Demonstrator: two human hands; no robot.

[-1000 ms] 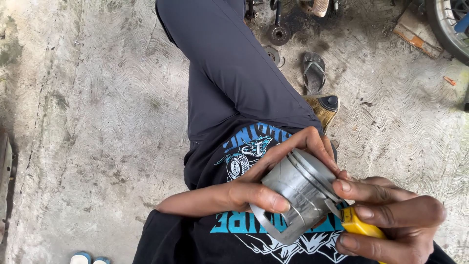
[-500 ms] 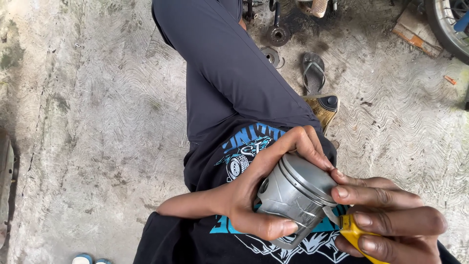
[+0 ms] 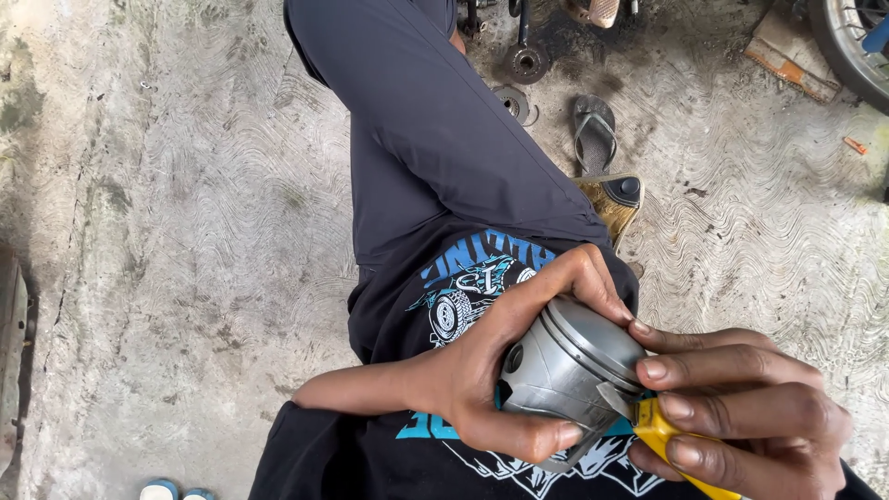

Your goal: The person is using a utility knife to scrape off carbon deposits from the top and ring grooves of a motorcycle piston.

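Left hand (image 3: 482, 375) cups the grey metal piston (image 3: 565, 370) over the lap, grip wrapped round its skirt, thumb underneath, fingers arched over the crown. Right hand (image 3: 741, 412) comes in from the side, fingers pressed together on a yellow-handled tool (image 3: 671, 444), its tip seemingly against the piston's ring grooves.

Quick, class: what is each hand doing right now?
Left hand: closed around the grey metal piston.
Right hand: closed on a yellow-handled tool, its tip against the piston.
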